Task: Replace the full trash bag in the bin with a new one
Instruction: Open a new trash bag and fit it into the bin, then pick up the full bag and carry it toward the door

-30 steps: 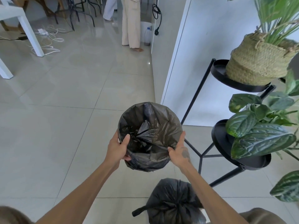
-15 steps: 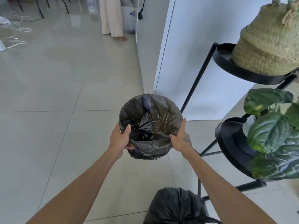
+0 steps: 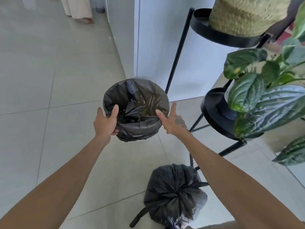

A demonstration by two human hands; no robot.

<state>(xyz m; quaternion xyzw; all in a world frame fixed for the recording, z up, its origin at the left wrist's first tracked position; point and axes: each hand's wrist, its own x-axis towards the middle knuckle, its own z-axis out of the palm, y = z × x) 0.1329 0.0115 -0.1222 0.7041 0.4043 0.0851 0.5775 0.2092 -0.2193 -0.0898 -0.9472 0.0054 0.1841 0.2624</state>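
Observation:
A small round bin lined with a new black trash bag (image 3: 142,96) stands on the tiled floor by a white wall corner. The bag's edge is folded over the rim. My left hand (image 3: 105,123) grips the left rim, thumb inside and fingers under the fold. At the right rim my right hand (image 3: 173,121) is spread, palm beside the plastic and holding nothing. The full black bag (image 3: 173,195), tied shut at the top, sits on the floor close to me, under my right forearm.
A black metal plant stand (image 3: 177,52) rises just right of the bin, carrying a woven basket pot (image 3: 244,15) and a large-leaved plant (image 3: 264,100). The white wall corner (image 3: 137,47) is right behind the bin. A person's trouser legs (image 3: 79,9) show far left.
The bin has shifted toward the wall corner and the view has tilted down. My right hand has let go of the rim and spread; my left hand keeps its grip.

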